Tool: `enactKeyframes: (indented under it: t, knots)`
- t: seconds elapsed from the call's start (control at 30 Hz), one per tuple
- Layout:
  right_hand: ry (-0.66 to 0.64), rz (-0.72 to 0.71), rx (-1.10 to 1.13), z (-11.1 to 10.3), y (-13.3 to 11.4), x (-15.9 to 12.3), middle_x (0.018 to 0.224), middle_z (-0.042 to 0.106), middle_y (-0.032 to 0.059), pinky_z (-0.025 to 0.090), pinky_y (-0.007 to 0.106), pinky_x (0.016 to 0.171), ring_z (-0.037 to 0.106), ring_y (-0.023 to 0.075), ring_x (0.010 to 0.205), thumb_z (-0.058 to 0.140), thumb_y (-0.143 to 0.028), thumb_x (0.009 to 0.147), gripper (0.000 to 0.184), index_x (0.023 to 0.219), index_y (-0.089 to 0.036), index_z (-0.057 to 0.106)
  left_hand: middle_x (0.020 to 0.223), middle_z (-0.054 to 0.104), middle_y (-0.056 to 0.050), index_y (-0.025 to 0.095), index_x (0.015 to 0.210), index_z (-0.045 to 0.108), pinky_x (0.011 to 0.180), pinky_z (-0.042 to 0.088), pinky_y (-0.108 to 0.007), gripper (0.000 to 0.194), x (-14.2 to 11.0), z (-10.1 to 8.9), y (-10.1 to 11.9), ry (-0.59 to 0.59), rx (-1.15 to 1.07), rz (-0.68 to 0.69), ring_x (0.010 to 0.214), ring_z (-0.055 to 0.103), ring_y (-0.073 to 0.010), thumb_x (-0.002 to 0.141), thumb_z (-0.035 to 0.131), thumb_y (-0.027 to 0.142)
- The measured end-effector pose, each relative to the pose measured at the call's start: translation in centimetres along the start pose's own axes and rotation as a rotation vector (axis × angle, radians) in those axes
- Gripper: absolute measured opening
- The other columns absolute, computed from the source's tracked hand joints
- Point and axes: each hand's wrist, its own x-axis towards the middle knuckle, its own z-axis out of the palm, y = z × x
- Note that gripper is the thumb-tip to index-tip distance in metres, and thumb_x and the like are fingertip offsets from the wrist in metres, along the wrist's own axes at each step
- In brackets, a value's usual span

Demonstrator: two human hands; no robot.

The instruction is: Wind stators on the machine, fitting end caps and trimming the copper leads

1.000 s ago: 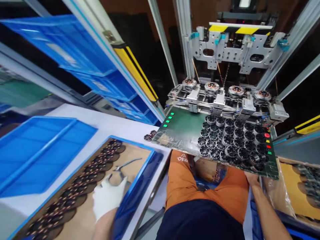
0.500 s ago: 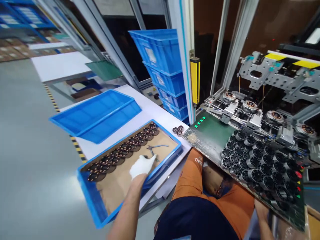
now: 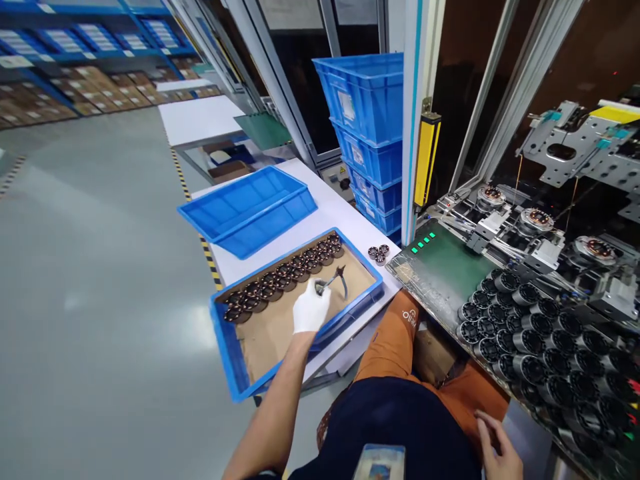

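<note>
My left hand (image 3: 311,311), in a white glove, is closed round the handles of small pliers (image 3: 336,281) and holds them just above the brown paper liner of a blue tray (image 3: 231,347). A row of dark round wound coils (image 3: 283,278) lies along the tray's far side, next to the pliers' tip. My right hand (image 3: 495,448) is bare, low at the right near my lap, fingers loosely spread with nothing in them. It is near the front edge of a green bench top (image 3: 440,267) that carries several black round housings (image 3: 545,340).
An empty blue bin (image 3: 250,210) sits on the white table behind the tray. A few loose coils (image 3: 379,253) lie by the table's corner. Stacked blue crates (image 3: 367,133) and a yellow light curtain (image 3: 425,160) stand by the machine frame. Grey floor lies to the left.
The view has swung left. My left hand has closed on the pliers and lifted them off the paper. My right hand has come away from the bench edge down toward my lap.
</note>
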Motion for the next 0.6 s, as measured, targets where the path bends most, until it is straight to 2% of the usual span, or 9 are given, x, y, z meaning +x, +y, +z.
enactKeyframes:
  t: [0.1, 0.17, 0.27, 0.3, 0.37, 0.4, 0.47, 0.53, 0.6]
  knots:
    - [-0.180, -0.143, 0.095, 2.0, -4.1, -0.5, 0.102, 0.088, 0.0092, 0.076, 0.059, 0.087, 0.087, 0.0423, 0.094, 0.074, -0.075, 0.093, 0.042, 0.099, -0.037, 0.090, 0.099, 0.067, -0.006, 0.025, 0.119, 0.061, 0.099, 0.054, -0.044, 0.032, -4.6, -1.4, 1.3, -0.047, -0.191, 0.167, 0.097, 0.067, -0.0268, 0.114, 0.047, 0.053]
    - [-0.231, -0.240, 0.142, 3.5, -7.8, 0.3, 0.126, 0.085, 0.0097, 0.072, 0.059, 0.104, 0.084, 0.0394, 0.114, 0.077, -0.064, 0.097, 0.040, 0.124, -0.037, 0.088, 0.088, 0.060, -0.003, 0.028, 0.114, 0.056, 0.088, 0.053, -0.042, 0.045, -8.6, -1.0, 2.9, -0.166, -0.339, 0.280, 0.085, 0.060, -0.0260, 0.112, 0.036, 0.068]
    - [-0.126, -0.451, 0.191, 5.8, -13.5, 1.9, 0.167, 0.060, 0.0172, 0.049, 0.069, 0.133, 0.059, 0.0426, 0.155, 0.076, -0.061, 0.101, 0.079, 0.171, -0.030, 0.055, 0.077, 0.051, 0.000, 0.030, 0.113, 0.054, 0.068, 0.049, -0.039, 0.073, -15.5, 1.2, 6.3, -0.457, -0.559, 0.408, 0.068, 0.051, -0.0236, 0.106, 0.008, 0.086]
    - [-0.085, -0.520, 0.201, 6.3, -15.0, 2.3, 0.170, 0.054, 0.0201, 0.045, 0.071, 0.134, 0.055, 0.0439, 0.158, 0.076, -0.066, 0.101, 0.094, 0.179, -0.027, 0.041, 0.077, 0.054, -0.001, 0.030, 0.113, 0.056, 0.066, 0.050, -0.039, 0.080, -17.7, 2.1, 7.5, -0.567, -0.617, 0.444, 0.067, 0.051, -0.0233, 0.105, 0.004, 0.089]
    - [-0.029, -0.569, 0.244, 6.7, -16.8, 2.6, 0.156, 0.057, 0.0201, 0.055, 0.066, 0.124, 0.064, 0.0409, 0.141, 0.072, -0.075, 0.100, 0.111, 0.185, -0.024, 0.022, 0.084, 0.063, -0.006, 0.029, 0.113, 0.060, 0.068, 0.055, -0.042, 0.091, -21.5, 3.4, 9.7, -0.741, -0.716, 0.523, 0.071, 0.059, -0.0252, 0.097, 0.006, 0.101]
    - [-0.022, -0.541, 0.274, 6.5, -17.1, 2.5, 0.143, 0.061, 0.0161, 0.062, 0.058, 0.114, 0.068, 0.0358, 0.125, 0.070, -0.076, 0.100, 0.111, 0.185, -0.025, 0.020, 0.094, 0.069, -0.010, 0.029, 0.117, 0.063, 0.077, 0.059, -0.045, 0.095, -22.9, 3.7, 10.6, -0.831, -0.764, 0.577, 0.080, 0.066, -0.0278, 0.093, 0.015, 0.106]
    - [-0.032, -0.446, 0.324, 4.8, -16.7, 2.3, 0.122, 0.061, 0.0083, 0.066, 0.045, 0.095, 0.066, 0.0271, 0.099, 0.065, -0.069, 0.104, 0.098, 0.184, -0.028, 0.025, 0.118, 0.075, -0.016, 0.029, 0.130, 0.068, 0.098, 0.061, -0.052, 0.094, -24.0, 4.1, 11.5, -1.026, -0.821, 0.718, 0.104, 0.074, -0.0346, 0.090, 0.037, 0.108]
    - [-0.076, -0.386, 0.291, 1.5, -15.8, 2.1, 0.118, 0.064, 0.0073, 0.065, 0.040, 0.092, 0.067, 0.0253, 0.096, 0.060, -0.057, 0.109, 0.079, 0.180, -0.030, 0.037, 0.135, 0.076, -0.016, 0.030, 0.141, 0.069, 0.112, 0.058, -0.052, 0.078, -22.9, 4.5, 10.9, -1.185, -0.709, 0.819, 0.123, 0.074, -0.0375, 0.095, 0.058, 0.092]
    - [-0.098, -0.393, 0.139, -3.2, -15.5, 2.3, 0.128, 0.071, 0.0097, 0.065, 0.040, 0.098, 0.072, 0.0269, 0.104, 0.057, -0.047, 0.111, 0.066, 0.175, -0.031, 0.050, 0.140, 0.078, -0.011, 0.034, 0.141, 0.073, 0.117, 0.058, -0.047, 0.055, -19.8, 5.7, 9.4, -1.202, -0.375, 0.810, 0.130, 0.075, -0.0347, 0.098, 0.068, 0.068]
